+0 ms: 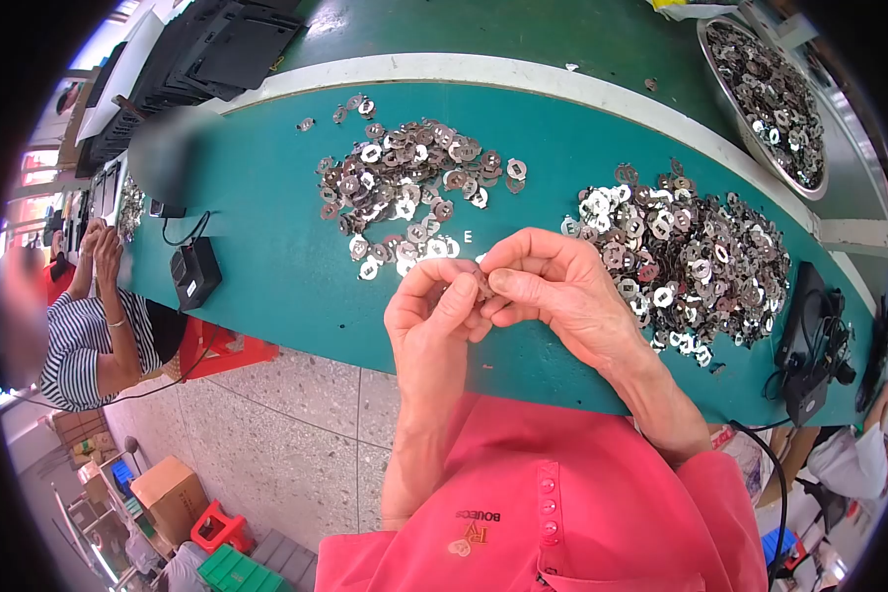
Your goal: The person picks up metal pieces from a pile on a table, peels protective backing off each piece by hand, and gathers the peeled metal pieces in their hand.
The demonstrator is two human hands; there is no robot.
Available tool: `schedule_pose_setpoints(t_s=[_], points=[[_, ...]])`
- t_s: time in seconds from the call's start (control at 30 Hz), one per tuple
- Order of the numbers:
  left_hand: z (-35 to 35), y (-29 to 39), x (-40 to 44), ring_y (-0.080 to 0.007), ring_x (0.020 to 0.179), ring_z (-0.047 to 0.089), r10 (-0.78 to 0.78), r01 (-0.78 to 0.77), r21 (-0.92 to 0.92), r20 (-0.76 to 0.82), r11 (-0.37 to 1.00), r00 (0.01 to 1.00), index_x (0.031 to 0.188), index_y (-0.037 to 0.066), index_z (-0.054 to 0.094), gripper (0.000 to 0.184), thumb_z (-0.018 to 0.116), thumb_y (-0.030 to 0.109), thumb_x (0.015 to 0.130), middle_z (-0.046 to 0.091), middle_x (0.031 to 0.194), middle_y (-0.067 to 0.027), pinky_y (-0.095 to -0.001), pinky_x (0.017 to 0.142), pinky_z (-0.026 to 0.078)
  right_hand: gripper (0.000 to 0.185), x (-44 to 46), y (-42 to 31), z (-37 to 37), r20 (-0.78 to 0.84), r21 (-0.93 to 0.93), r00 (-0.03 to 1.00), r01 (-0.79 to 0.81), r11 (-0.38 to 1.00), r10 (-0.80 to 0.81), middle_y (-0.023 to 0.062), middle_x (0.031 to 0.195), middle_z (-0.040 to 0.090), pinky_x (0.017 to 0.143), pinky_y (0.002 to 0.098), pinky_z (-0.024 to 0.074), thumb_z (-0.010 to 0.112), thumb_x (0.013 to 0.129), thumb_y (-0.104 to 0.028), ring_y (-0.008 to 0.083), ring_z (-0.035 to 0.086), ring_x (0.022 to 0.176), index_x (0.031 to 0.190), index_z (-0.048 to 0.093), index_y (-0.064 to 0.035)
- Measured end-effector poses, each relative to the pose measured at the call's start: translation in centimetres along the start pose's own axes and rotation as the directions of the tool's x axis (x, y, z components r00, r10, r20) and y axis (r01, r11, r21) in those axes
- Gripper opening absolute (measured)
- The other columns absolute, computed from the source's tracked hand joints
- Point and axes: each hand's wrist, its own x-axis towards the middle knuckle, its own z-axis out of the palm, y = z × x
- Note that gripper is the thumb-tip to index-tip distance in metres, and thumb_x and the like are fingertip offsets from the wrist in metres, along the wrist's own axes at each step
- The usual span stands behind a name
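My left hand (436, 304) and my right hand (548, 284) meet over the near edge of the green table, thumbs and fingertips pinched together. Between them is a small metal piece (482, 284), mostly covered by the fingers; it resembles the flat metal pieces on the table. Just beyond my left hand lies a loose pile of flat, round metal pieces with cut-out centres (405, 168). A larger, denser pile of the same pieces (696, 257) is to the right of my right hand.
A metal basin (722, 84) full of similar pieces stands at the back right. Black trays (232, 49) are stacked at the back left. A black box with a cord (195, 273) sits on the table's left, near a co-worker in stripes (109, 340). Black devices with cables (809, 345) lie at right.
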Motion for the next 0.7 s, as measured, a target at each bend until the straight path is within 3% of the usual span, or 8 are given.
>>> schedule_pose_setpoints(t_s=[0.23, 0.33, 0.4, 0.5, 0.53, 0.6, 0.7], points=[[-0.8, -0.2, -0.3, -0.0061, 0.060, 0.046, -0.009, 0.009, -0.031, 0.010, 0.999, 1.000, 0.097, -0.003, 0.059, 0.012, 0.058, 0.004, 0.087, 0.058, 0.077, -0.0030, -0.0199, 0.050, 0.036, 0.011, -0.2, 0.7, 1.1, -0.022, -0.158, 0.989, 0.143, 0.977, -0.149, 0.0096, 0.085, 0.065, 0.067, 0.0255, 0.0546, 0.056, 0.086, 0.000, 0.0143, 0.065, 0.074, 0.097, 0.059, 0.0035], [-0.4, -0.1, -0.5, -0.0039, 0.058, 0.044, 0.073, -0.067, 0.123, -0.043, 0.990, 0.996, 0.096, -0.001, 0.061, 0.012, 0.061, 0.004, 0.085, 0.059, 0.073, -0.0020, -0.0192, 0.049, 0.031, 0.010, -0.3, 0.9, 1.8, -0.015, -0.203, 0.985, 0.166, 0.965, -0.173, 0.0089, 0.084, 0.065, 0.067, 0.0250, 0.0538, 0.053, 0.087, 0.002, 0.0134, 0.064, 0.075, 0.095, 0.059, 0.0041], [-1.4, 0.1, -0.4, -0.0052, 0.058, 0.041, 0.066, -0.066, 0.047, 0.000, 0.997, 0.998, 0.097, -0.002, 0.061, 0.012, 0.059, 0.004, 0.087, 0.056, 0.073, -0.0028, -0.0189, 0.049, 0.032, 0.010, -0.2, 0.9, 1.7, -0.018, -0.315, 0.983, 0.168, 0.934, -0.183, 0.0079, 0.083, 0.064, 0.065, 0.0263, 0.0522, 0.055, 0.086, 0.002, 0.0138, 0.064, 0.075, 0.095, 0.060, 0.0031], [-3.2, 0.9, -0.1, -0.0063, 0.059, 0.037, 0.018, -0.004, -0.147, 0.091, 0.989, 0.996, 0.098, -0.002, 0.059, 0.012, 0.056, 0.005, 0.088, 0.054, 0.079, -0.0050, -0.0187, 0.049, 0.031, 0.014, 0.3, 0.4, 0.9, 0.014, -0.737, 0.888, 0.319, 0.596, -0.459, 0.0084, 0.083, 0.063, 0.063, 0.0291, 0.0506, 0.057, 0.082, 0.002, 0.0180, 0.064, 0.070, 0.095, 0.061, 0.0011], [-3.4, 1.3, 0.1, -0.0059, 0.059, 0.038, 0.006, 0.020, -0.221, 0.119, 0.975, 0.993, 0.097, -0.001, 0.060, 0.011, 0.057, 0.005, 0.088, 0.055, 0.080, -0.0045, -0.0192, 0.049, 0.030, 0.018, 0.7, 0.6, 0.2, 0.063, -0.825, 0.851, 0.338, 0.452, -0.522, 0.0092, 0.084, 0.059, 0.064, 0.0329, 0.0495, 0.061, 0.076, 0.000, 0.0241, 0.062, 0.071, 0.094, 0.061, -0.0017], [-4.3, 1.9, 0.4, -0.0072, 0.062, 0.038, -0.033, 0.106, -0.349, 0.210, 0.931, 0.977, 0.097, 0.001, 0.059, 0.010, 0.055, 0.006, 0.089, 0.054, 0.084, -0.0032, -0.0202, 0.050, 0.030, 0.019, 1.0, 0.8, 0.2, 0.154, -0.890, 0.821, 0.357, 0.283, -0.550, 0.0084, 0.086, 0.057, 0.065, 0.0348, 0.0489, 0.063, 0.075, -0.001, 0.0249, 0.060, 0.076, 0.094, 0.060, -0.0032], [-4.1, 2.4, 0.1, -0.0085, 0.065, 0.041, -0.075, 0.137, -0.407, 0.165, 0.903, 0.983, 0.094, 0.002, 0.058, 0.009, 0.056, 0.008, 0.088, 0.054, 0.086, -0.0029, -0.0210, 0.051, 0.032, 0.022, 1.2, 1.1, 0.8, 0.279, -0.936, 0.795, 0.350, 0.031, -0.539, 0.0072, 0.088, 0.053, 0.066, 0.0365, 0.0475, 0.066, 0.071, -0.005, 0.0258, 0.056, 0.081, 0.091, 0.059, -0.0051]])
